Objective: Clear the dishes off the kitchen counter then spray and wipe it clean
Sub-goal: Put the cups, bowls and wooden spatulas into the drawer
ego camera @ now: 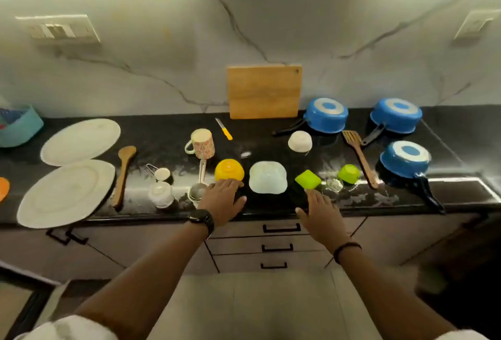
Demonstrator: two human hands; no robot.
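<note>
At centre frame, the open left hand (223, 198) touches the upturned yellow plastic bowl (229, 170); the open, empty right hand (321, 213) touches the upturned green square bowl (307, 179).

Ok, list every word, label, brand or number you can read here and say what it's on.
None can be read.
Floral mug: a pattern only, no lettering.
Switch panel on the wall: too blurred to tell any markings.
Watch on the left wrist: face dark, nothing legible.

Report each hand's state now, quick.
Left hand: open, palm down by the yellow bowl, holding nothing.
Right hand: open, fingers reaching to the green square bowl, holding nothing.
</note>
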